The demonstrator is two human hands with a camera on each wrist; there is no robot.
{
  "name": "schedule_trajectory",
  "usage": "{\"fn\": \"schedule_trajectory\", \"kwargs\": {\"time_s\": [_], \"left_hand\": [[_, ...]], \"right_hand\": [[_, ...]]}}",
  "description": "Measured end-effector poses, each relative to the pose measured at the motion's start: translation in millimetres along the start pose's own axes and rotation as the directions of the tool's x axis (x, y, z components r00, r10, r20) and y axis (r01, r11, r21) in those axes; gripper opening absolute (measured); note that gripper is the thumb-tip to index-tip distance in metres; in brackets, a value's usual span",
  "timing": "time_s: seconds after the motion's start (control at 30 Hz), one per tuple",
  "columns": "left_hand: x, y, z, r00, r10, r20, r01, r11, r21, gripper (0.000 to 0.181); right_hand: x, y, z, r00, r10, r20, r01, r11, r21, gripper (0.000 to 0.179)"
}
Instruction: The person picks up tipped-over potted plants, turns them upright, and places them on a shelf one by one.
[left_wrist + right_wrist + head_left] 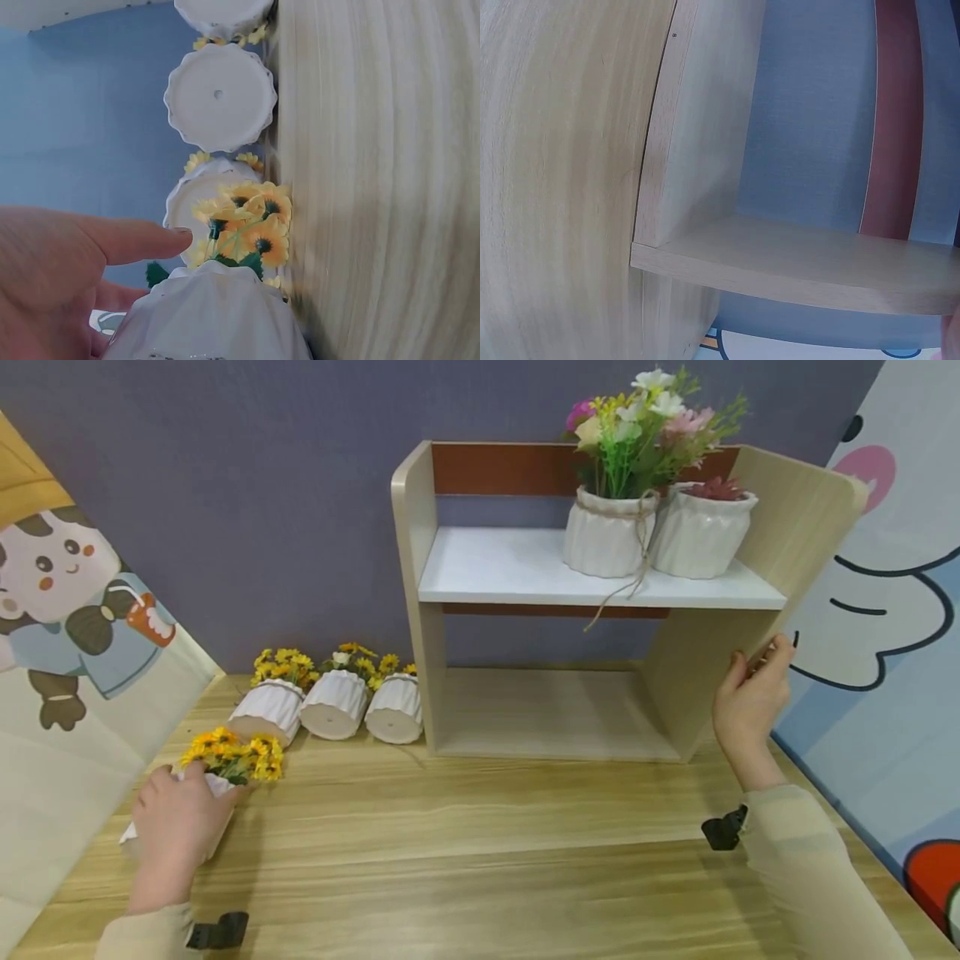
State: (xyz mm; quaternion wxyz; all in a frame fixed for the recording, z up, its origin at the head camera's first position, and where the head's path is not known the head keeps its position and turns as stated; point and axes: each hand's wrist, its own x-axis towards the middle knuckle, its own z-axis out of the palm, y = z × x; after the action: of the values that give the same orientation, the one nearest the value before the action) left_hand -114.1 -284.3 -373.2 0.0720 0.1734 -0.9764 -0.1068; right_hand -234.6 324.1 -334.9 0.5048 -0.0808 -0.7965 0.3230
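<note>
At the left of the table, my left hand [180, 814] grips a ribbed white flowerpot [214, 319] lying tilted on its side, its yellow flowers [232, 755] pointing to the back. In the left wrist view the hand lies along the pot's left side. My right hand [753, 702] holds the front edge of the right side panel of a two-tier wooden shelf [555, 714], thumb on the inner side and fingers on the outer. The right wrist view catches that side panel [810, 266] and only a sliver of the hand.
Three more white pots with yellow flowers [333, 706] lie on their sides against the wall, left of the shelf. On the upper board [495, 564] stand a pot of mixed flowers [607, 539] and a pot with a red succulent [701, 539]. Printed panels flank the table [450, 860].
</note>
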Motion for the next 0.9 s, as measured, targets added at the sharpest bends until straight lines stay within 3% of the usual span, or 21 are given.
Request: {"fn": "schedule_trajectory", "kwargs": {"time_s": [0.17, 0.5, 0.9], "left_hand": [[1.6, -1.2, -1.0, 0.999, -0.033, 0.026, 0.033, 0.999, -0.005, 0.069], [2.9, -2.8, -2.1, 0.992, -0.081, 0.1, 0.077, 0.996, 0.045, 0.073], [5.7, -4.2, -2.9, 0.99, -0.115, 0.086, 0.108, 0.99, 0.089, 0.069]], "right_hand": [[-0.5, 0.0, -0.7, 1.0, 0.008, -0.004, -0.008, 1.0, -0.001, 0.036], [0.3, -1.5, 0.6, 1.0, 0.022, 0.004, -0.022, 1.0, -0.011, 0.036], [-0.6, -0.2, 0.6, 0.999, 0.028, 0.018, -0.028, 1.0, -0.001, 0.037]]}}
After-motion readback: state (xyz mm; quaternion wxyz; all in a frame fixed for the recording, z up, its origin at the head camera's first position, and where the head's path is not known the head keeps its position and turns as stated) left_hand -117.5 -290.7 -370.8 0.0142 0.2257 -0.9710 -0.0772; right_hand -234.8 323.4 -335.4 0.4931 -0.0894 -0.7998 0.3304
